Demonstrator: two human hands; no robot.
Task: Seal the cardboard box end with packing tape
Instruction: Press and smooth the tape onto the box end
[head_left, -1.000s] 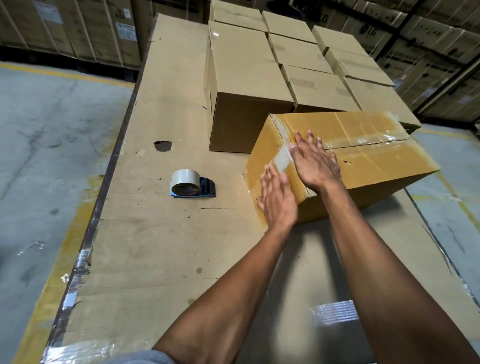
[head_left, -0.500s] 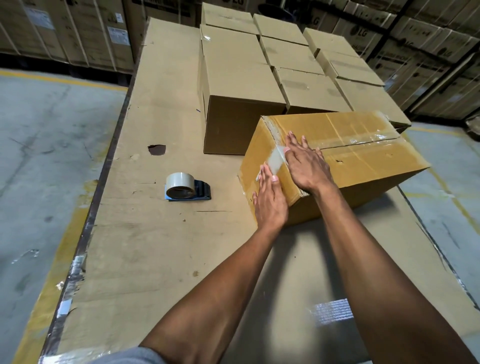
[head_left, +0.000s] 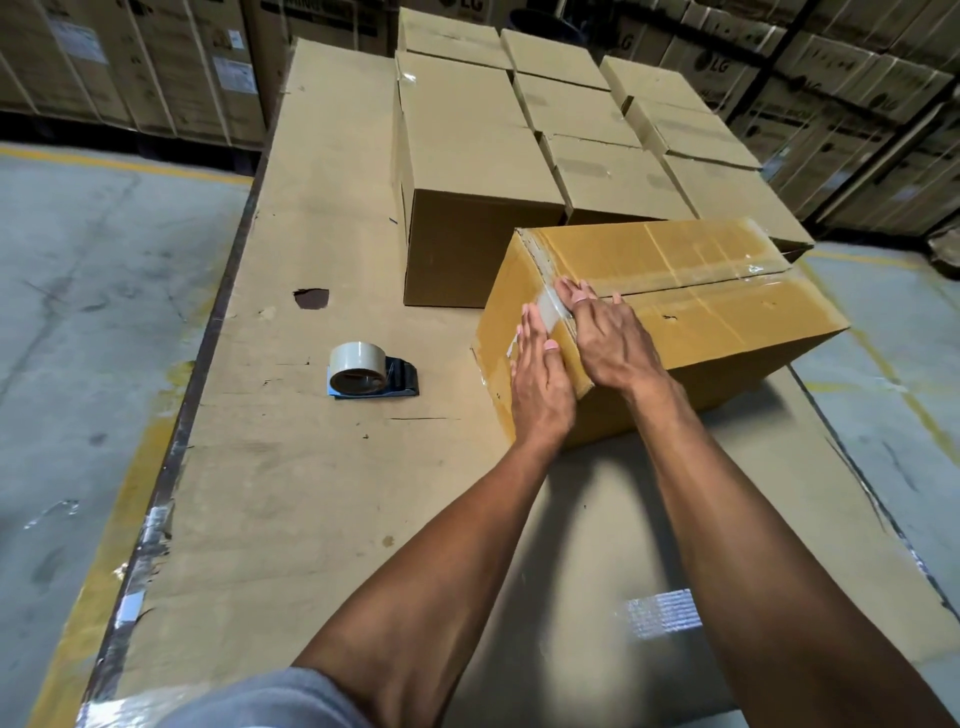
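Pressing flat with fingers straight and close together, the left hand (head_left: 540, 384) lies palm-down on the near end face of the cardboard box (head_left: 727, 322), gripping nothing. Its fingertips reach a pale, glossy strip of packing tape (head_left: 548, 312) that runs over the top edge of that end. The right hand (head_left: 610, 340) is also flat and holds nothing; its fingers, loosely spread, rest on the top corner, touching the same strip where it bends over the edge. The 2 hands sit side by side, nearly touching. The box is a smooth, tan, oblong carton lying on its side at an angle, with shiny clear tape along its top seam and across its upper face. It stands on a table (head_left: 291, 493) covered in flat, scuffed cardboard sheet with a small torn hole (head_left: 311, 299). Well to the left of the box a tape dispenser (head_left: 369, 371) lies on the sheet, a round beige roll in a dark blue holder. Just behind the box are rows of plain, matte brown cartons (head_left: 467, 156), closely packed. Grey concrete floor (head_left: 93, 312) with yellow lines flanks the table.
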